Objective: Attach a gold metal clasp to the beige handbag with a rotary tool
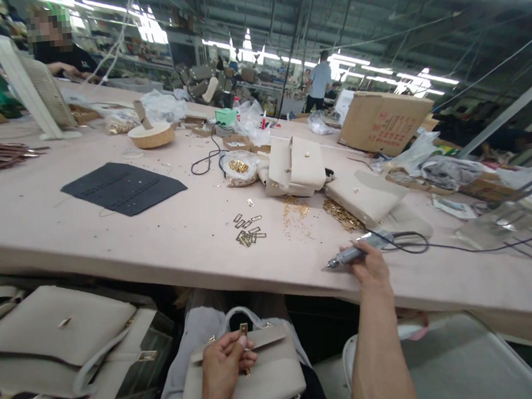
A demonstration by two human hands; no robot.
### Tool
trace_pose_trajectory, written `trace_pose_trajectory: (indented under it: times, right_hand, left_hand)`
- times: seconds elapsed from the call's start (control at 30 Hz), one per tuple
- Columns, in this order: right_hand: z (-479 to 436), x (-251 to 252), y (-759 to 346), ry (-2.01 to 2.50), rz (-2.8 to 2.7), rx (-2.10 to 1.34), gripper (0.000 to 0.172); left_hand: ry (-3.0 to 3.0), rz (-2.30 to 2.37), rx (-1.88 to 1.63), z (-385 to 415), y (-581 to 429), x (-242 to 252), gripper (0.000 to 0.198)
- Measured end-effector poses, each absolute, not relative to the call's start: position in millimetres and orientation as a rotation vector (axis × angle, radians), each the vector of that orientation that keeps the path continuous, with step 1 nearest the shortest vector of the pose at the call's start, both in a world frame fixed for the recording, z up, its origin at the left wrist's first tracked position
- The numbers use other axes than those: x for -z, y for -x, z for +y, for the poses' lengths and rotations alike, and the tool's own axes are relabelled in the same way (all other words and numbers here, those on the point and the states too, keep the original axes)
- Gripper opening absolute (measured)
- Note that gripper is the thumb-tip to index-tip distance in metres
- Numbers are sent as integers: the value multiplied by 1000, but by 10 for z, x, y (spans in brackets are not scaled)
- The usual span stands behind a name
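Note:
A cream handbag (263,383) with a looped handle lies on my lap. Over its flap, my left hand (226,358) pinches a gold-coloured metal clasp plate (244,329) between thumb and fingers. More gold hardware shows just below those fingers. My right hand (369,264) is wrapped round a grey electric screwdriver (352,254) at the table's front edge, its tip pointing left and its black cord running off to the right. Loose rectangular metal frames (249,235) lie on the table in front of me. Small gold screws (295,209) and a heap of gold pieces (342,215) are beyond the screwdriver.
Cream bags (293,166) stand on the table (196,249), near a plastic bag of gold parts (239,167). A dark sheet (123,187) lies left, a cardboard box (384,121) back right. More cream bags (54,336) fill a crate at my left. A person (64,49) sits across.

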State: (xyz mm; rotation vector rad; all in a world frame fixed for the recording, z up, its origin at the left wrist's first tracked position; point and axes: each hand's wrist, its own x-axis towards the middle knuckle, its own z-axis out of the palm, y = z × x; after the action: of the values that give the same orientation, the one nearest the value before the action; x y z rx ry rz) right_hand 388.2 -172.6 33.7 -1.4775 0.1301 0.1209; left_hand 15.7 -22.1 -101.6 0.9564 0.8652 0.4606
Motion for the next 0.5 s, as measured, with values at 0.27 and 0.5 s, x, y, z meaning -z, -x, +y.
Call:
trace_pose_trajectory:
  times: [0.27,0.5]
  right_hand:
    - [-1625,-350,-3882,716,101,-443,22]
    - [-1294,-261,-4100,704,100,-271,24]
  left_hand:
    - [-960,883,-434,-207,-221,911,56]
    - [-978,884,-461,-214,-199,972,52]
